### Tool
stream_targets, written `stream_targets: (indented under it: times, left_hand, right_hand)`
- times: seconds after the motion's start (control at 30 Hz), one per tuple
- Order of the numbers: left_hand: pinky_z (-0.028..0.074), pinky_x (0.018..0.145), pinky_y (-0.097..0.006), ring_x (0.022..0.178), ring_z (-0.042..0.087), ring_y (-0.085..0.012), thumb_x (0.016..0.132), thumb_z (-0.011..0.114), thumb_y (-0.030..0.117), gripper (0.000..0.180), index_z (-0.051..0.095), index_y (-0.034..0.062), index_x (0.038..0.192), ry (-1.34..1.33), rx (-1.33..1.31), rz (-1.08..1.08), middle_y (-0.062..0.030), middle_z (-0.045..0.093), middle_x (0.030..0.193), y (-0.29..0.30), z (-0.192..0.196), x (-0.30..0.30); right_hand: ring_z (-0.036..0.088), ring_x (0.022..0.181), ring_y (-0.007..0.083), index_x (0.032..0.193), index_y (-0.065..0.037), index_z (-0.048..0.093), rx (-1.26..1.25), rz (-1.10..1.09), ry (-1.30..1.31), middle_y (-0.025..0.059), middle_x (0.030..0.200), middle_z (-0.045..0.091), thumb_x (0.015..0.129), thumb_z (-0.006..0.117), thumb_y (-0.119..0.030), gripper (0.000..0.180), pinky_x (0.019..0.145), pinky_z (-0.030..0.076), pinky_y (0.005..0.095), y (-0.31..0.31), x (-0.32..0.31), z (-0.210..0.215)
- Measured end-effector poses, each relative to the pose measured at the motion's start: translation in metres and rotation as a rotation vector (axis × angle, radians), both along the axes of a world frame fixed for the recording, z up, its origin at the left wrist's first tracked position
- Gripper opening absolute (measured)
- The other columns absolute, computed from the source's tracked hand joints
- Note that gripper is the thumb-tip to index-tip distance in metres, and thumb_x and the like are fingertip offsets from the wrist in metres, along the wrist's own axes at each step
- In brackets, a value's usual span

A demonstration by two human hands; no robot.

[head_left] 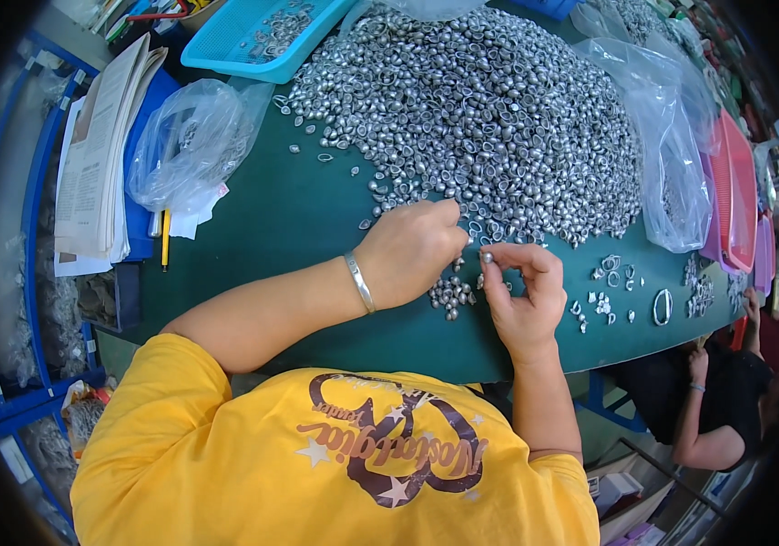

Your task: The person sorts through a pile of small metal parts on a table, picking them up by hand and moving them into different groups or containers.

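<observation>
A big heap of small silver-grey metal pieces (471, 109), some domed and some ring-like, covers the far middle of the green table. At the heap's near edge, my left hand (415, 250) is closed with its fingers curled under; whatever they hold is hidden. Beside it, my right hand (530, 296) pinches a small round silver metal piece (487, 258) between thumb and forefinger. A little cluster of round metal pieces (451, 295) lies on the table just below and between my hands.
A light-blue basket (266, 65) stands far left, near a plastic bag (191, 150) and stacked papers (98, 164). Small sorted groups of pieces (602, 303) and a silver bangle (662, 308) lie right. Beyond are another clear bag (672, 173), a pink basket (735, 191) and a person (726, 400).
</observation>
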State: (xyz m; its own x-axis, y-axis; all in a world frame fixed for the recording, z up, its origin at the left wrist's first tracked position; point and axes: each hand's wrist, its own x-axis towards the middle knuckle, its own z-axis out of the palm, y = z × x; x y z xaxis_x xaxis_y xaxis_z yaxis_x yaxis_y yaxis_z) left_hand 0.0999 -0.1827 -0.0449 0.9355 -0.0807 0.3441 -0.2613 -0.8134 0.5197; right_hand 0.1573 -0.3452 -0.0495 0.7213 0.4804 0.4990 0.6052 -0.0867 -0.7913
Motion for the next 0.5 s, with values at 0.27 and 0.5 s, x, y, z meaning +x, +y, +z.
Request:
stream_targets:
  times: [0.27,0.5]
  left_hand:
    - [0.042,0.052,-0.018,0.06,0.049,-0.0039,0.076,0.065,0.01,0.017,0.058,0.0038,0.09,0.273,-0.655,0.015,-0.0006,0.056,0.075,-0.007,0.025,-0.016]
    - [0.046,0.056,-0.019,0.065,0.056,-0.0088,0.083,0.054,0.005,0.012,0.055,0.0013,0.094,0.557,-1.62,0.239,-0.006,0.059,0.079,0.01,0.017,-0.018]
  right_hand:
    - [0.061,0.064,0.0225,0.085,-0.001,0.056,-0.049,0.096,-0.116,0.0109,0.077,0.063,0.067,0.063,0.008,0.021,0.058,0.049,0.0278,0.0,-0.009,0.01]
    - [0.053,0.071,0.0287,0.078,0.0,0.058,-0.432,0.07,-0.21,0.0115,0.076,0.056,0.069,0.058,0.004,0.01,0.064,0.044,0.0358,0.003,0.023,0.023]
